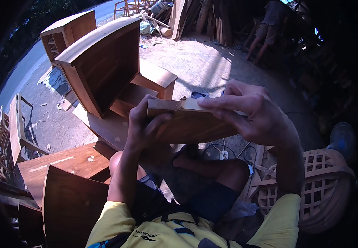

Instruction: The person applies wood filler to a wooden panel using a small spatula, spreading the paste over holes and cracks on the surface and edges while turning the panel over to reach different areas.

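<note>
A flat brown wooden board (203, 130) is raised in front of me, its pale edge facing up. My left hand (144, 120) grips the board's left end, with the thumb on the near side. My right hand (249, 109) is closed over the right part, a fingertip pressing on the pale edge and another finger lying across the near face. Whether something small lies under those right fingertips cannot be made out. A small dark reddish lump (183, 98) shows on the edge between my hands. The board's right end is partly hidden behind my right hand.
Curved wooden cabinet pieces (100, 62) stand ahead left, with wooden panels (73, 159) at my left side. A slatted, lattice wooden piece (315, 182) lies at my right. Cables (245, 153) run on the floor by my legs. Another person (267, 27) bends over far right.
</note>
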